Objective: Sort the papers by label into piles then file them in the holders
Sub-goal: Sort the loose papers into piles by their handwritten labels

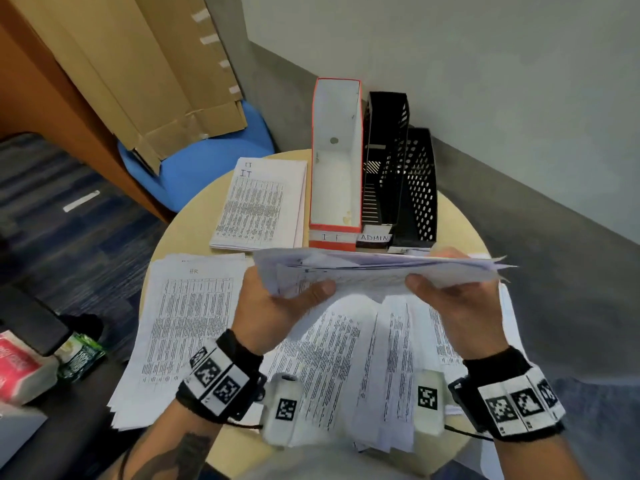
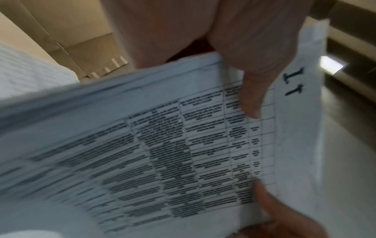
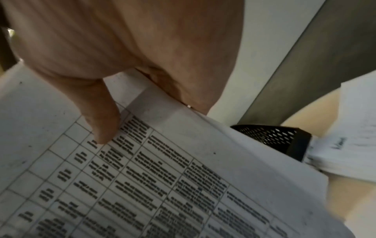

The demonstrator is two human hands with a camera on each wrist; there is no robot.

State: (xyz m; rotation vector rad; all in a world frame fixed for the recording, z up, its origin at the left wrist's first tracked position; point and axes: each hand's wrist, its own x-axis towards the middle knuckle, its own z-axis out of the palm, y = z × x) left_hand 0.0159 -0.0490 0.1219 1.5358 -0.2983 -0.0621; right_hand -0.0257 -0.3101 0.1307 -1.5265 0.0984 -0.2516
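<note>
Both hands hold one thick stack of printed papers (image 1: 374, 271) above the round table (image 1: 460, 230). My left hand (image 1: 284, 299) grips its left end, thumb on top. My right hand (image 1: 450, 292) grips the right end the same way. The top sheet (image 2: 183, 145) carries a table of text and the handwritten label IT (image 2: 293, 82). My right thumb (image 3: 99, 112) presses on that printed table. A pile labelled IT (image 1: 259, 202) lies at the back left, and a pile labelled HR (image 1: 187, 323) lies at the front left. Loose sheets (image 1: 363, 368) lie under my wrists.
Three holders stand at the table's back: a red and white one (image 1: 336, 161) tagged IT, a black one (image 1: 384, 150) tagged ADMIN and a black perforated one (image 1: 419, 188). A blue chair (image 1: 207, 164) with cardboard stands behind the table. Another paper pile (image 3: 350, 145) lies at the right.
</note>
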